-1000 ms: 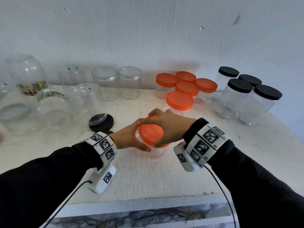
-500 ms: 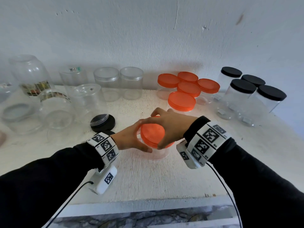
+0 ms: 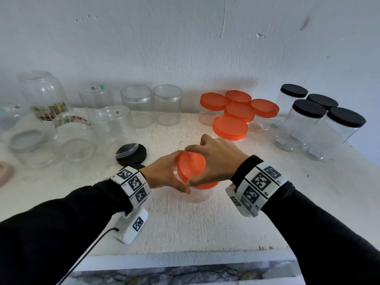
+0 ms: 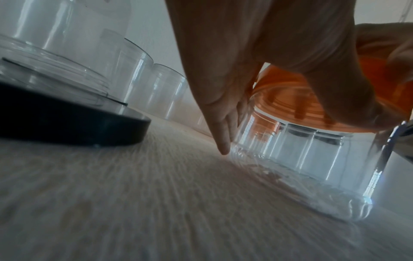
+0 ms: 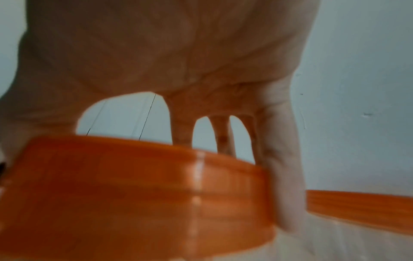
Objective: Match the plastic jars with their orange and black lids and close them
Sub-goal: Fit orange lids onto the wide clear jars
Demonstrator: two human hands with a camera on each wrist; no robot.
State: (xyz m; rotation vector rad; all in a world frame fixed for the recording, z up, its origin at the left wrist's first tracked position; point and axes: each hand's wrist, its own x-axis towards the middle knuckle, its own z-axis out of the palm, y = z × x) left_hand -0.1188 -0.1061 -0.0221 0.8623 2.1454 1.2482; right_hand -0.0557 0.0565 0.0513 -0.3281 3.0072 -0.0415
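My right hand point(image 3: 216, 161) clamps fingers round the orange lid point(image 3: 191, 168); my left hand point(image 3: 164, 173) wraps the clear jar point(image 3: 200, 195) beneath. Jar stands mid-desk point(image 3: 185, 229), black lid point(image 3: 131, 154) near left, front edge well apart.

Jar point(image 3: 200, 195) stands mid desk point(image 3: 185, 229), nearer front edge, lid point(image 3: 191, 167) on it. Left hand point(image 3: 164, 173) on jar's left side, right hand point(image 3: 216, 161) over lid. Loose lid point(image 3: 131, 154) just left. Open jars point(image 3: 151, 105) along back edge, left half; capped jars point(image 3: 236, 112) behind center; more capped jars point(image 3: 320, 122) toward back right corner.
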